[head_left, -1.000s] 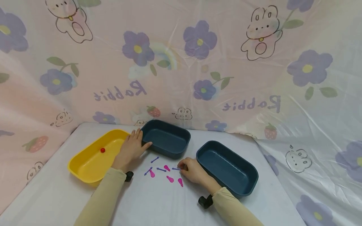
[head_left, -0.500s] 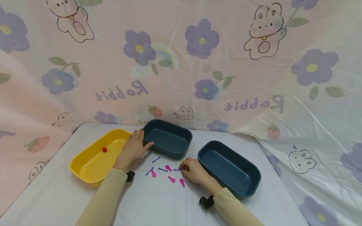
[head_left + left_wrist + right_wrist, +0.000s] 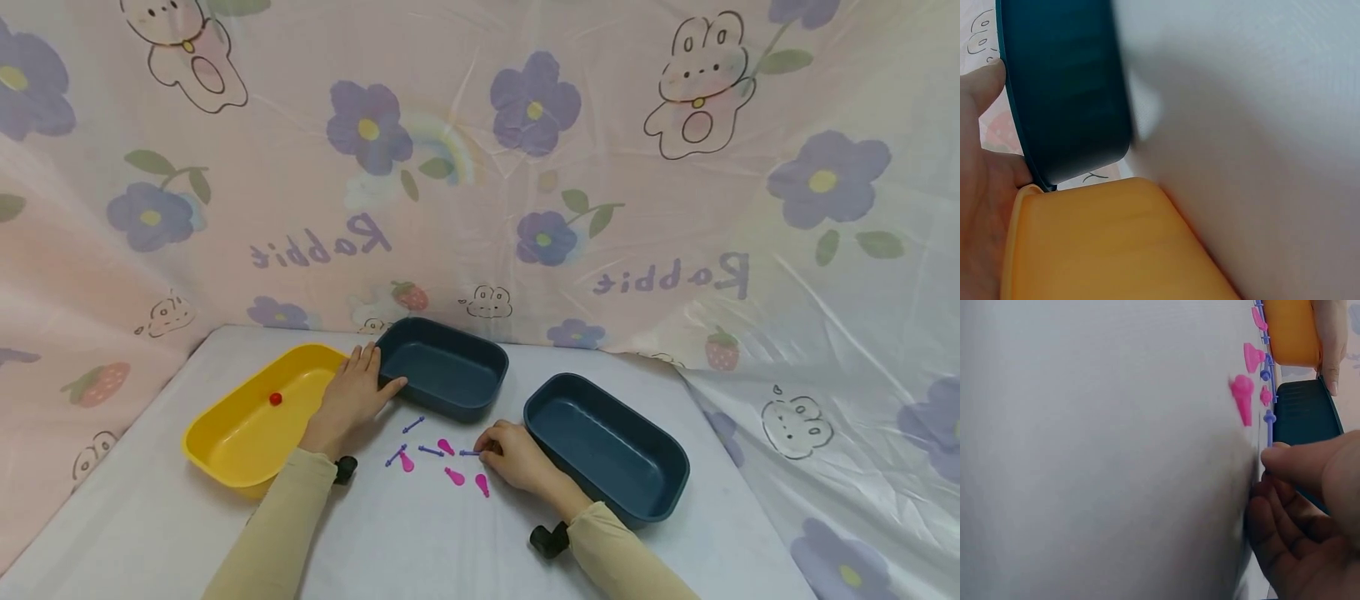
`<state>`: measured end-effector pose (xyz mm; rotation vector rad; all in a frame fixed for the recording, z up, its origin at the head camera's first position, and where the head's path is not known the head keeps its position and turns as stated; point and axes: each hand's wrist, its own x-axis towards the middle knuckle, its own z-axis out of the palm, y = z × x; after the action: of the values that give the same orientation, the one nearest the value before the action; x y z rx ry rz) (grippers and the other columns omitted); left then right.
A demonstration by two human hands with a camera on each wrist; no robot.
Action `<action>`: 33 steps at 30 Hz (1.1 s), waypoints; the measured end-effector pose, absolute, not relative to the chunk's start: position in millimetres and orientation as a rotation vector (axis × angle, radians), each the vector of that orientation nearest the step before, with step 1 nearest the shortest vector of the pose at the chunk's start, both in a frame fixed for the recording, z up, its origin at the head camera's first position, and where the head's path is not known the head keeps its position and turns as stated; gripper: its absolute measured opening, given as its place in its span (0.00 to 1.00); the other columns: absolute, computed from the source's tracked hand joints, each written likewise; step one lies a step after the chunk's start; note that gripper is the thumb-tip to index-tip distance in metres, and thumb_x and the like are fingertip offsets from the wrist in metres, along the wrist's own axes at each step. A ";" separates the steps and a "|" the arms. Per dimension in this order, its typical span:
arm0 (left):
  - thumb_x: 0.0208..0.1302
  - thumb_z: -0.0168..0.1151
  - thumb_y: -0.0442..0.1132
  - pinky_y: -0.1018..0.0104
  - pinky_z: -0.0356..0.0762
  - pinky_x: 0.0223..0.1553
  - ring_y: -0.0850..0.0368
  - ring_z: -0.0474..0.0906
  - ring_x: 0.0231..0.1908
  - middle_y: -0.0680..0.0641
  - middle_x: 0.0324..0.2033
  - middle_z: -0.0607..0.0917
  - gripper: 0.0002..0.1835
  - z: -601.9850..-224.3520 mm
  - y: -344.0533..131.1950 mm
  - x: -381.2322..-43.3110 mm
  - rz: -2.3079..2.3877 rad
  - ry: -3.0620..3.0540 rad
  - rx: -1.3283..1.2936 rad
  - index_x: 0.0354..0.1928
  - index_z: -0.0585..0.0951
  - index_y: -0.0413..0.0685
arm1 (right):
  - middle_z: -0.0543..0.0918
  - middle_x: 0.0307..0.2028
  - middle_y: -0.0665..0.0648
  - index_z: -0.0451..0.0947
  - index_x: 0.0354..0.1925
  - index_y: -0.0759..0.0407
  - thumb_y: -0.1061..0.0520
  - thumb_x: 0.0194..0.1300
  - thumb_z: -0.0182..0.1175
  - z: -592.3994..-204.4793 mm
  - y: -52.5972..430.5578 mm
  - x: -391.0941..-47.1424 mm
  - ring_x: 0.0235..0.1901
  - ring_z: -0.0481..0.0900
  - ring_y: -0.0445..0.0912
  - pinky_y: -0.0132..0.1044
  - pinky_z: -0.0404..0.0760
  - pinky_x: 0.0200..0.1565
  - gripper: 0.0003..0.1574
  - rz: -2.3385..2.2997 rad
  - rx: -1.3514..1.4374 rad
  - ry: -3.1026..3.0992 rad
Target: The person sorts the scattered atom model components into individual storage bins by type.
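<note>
My right hand (image 3: 517,454) pinches one end of a small purple rod with knobbed ends (image 3: 468,453) between thumb and fingertips, low over the white cloth. In the right wrist view the rod's free end (image 3: 1270,419) points away from the thumb; the gripped end is hidden. Other purple rods (image 3: 414,425) and several flat pink bulb-shaped pieces (image 3: 454,477) lie just left of this hand. My left hand (image 3: 348,402) rests with fingers extended across the near corners of a yellow tray (image 3: 225,477) and a dark blue tray (image 3: 468,414); its thumb touches the blue rim (image 3: 1002,81).
A second dark blue tray (image 3: 652,508) stands at the right, close beside my right hand. One small red ball (image 3: 276,399) lies inside the yellow tray. Behind the table hangs a printed curtain (image 3: 465,208).
Both hands stay in about the same place. The purple rod in my right fingers has tilted slightly; the trays and loose pieces have not moved beyond a small camera shift.
</note>
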<state>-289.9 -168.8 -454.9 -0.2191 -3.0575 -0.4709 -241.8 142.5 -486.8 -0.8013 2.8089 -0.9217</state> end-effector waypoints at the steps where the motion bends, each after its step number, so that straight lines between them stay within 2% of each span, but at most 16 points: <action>1: 0.77 0.49 0.66 0.38 0.41 0.79 0.30 0.42 0.80 0.30 0.80 0.50 0.51 -455.2 -169.0 -290.0 -0.471 -3.054 -0.221 0.80 0.50 0.29 | 0.78 0.33 0.48 0.87 0.41 0.56 0.64 0.69 0.67 -486.7 142.8 -241.1 0.32 0.75 0.40 0.31 0.80 0.38 0.05 -0.924 -0.798 2.811; 12: 0.78 0.48 0.66 0.38 0.41 0.79 0.31 0.43 0.80 0.29 0.80 0.50 0.51 -455.1 -168.8 -291.5 -0.466 -3.049 -0.234 0.79 0.50 0.28 | 0.80 0.37 0.47 0.87 0.44 0.54 0.63 0.71 0.65 -480.7 142.7 -230.5 0.36 0.76 0.40 0.32 0.80 0.40 0.07 -1.054 -0.798 2.890; 19: 0.78 0.49 0.65 0.38 0.41 0.79 0.30 0.43 0.80 0.29 0.80 0.50 0.50 -453.9 -167.7 -288.8 -0.463 -3.056 -0.220 0.79 0.50 0.28 | 0.81 0.37 0.48 0.86 0.43 0.57 0.66 0.70 0.65 -470.7 138.9 -224.0 0.34 0.76 0.40 0.31 0.81 0.38 0.06 -1.239 -0.826 2.917; 25: 0.78 0.50 0.64 0.39 0.41 0.79 0.31 0.43 0.80 0.29 0.80 0.51 0.50 -453.5 -167.3 -287.3 -0.475 -3.052 -0.212 0.80 0.51 0.28 | 0.81 0.38 0.52 0.86 0.42 0.64 0.68 0.68 0.66 -463.6 132.1 -228.3 0.35 0.79 0.42 0.31 0.85 0.39 0.05 -1.417 -0.913 2.955; 33: 0.78 0.50 0.64 0.38 0.42 0.79 0.30 0.44 0.80 0.29 0.80 0.51 0.50 -453.2 -167.2 -286.3 -0.482 -3.033 -0.218 0.79 0.51 0.28 | 0.82 0.39 0.52 0.86 0.43 0.60 0.66 0.70 0.66 -452.4 123.3 -244.7 0.37 0.82 0.44 0.33 0.86 0.41 0.05 -1.592 -0.842 2.997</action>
<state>-286.3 -167.2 -453.2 -0.2180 -3.0333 -0.4815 -244.7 123.3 -452.4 -0.8423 2.9974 -1.5923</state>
